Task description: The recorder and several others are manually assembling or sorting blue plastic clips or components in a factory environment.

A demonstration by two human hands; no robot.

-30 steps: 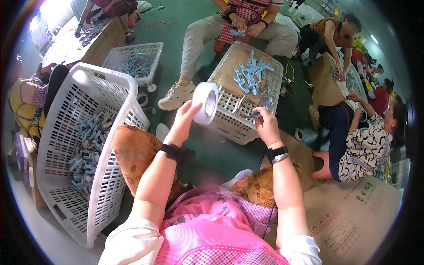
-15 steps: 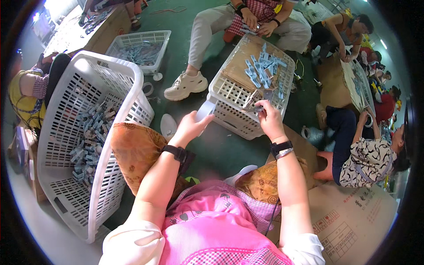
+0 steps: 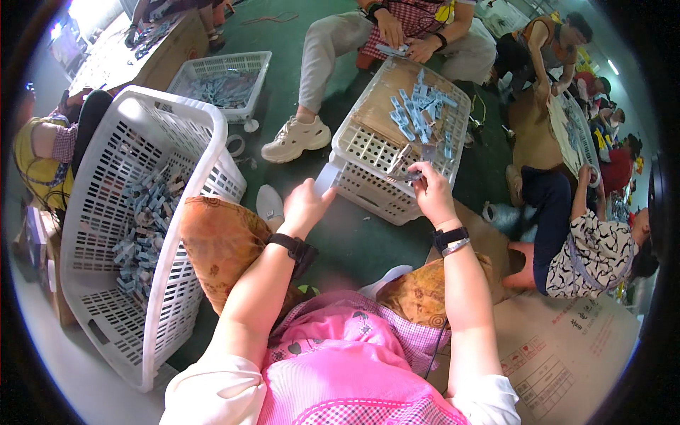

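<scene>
My left hand (image 3: 306, 205) is closed, thumb and fingers pinching a pale, flat strip (image 3: 326, 178) beside the near left corner of an upturned white crate (image 3: 354, 185). At the crate's near edge, my right hand (image 3: 432, 191) pinches a small silver-and-dark metal piece (image 3: 402, 175), partly hidden by the fingers. Its exact kind is too small to make out. A sheet of brown cardboard (image 3: 374, 106) covers part of the crate. On top of it lies a loose heap of light blue clip-like pieces (image 3: 421, 110), a little beyond my right hand.
A large white basket (image 3: 152, 319) with many grey-blue pieces stands at my left. A lower white basket (image 3: 262, 71) sits farther back. Opposite me, a person (image 3: 397, 32) handles a blue piece. Another person (image 3: 591, 255) sits at right, above flattened cardboard (image 3: 567, 347).
My left hand has shifted slightly, and the pale strip is turned a little. My right hand stays almost in place. Across the crate, the other person's hands have moved a little.
</scene>
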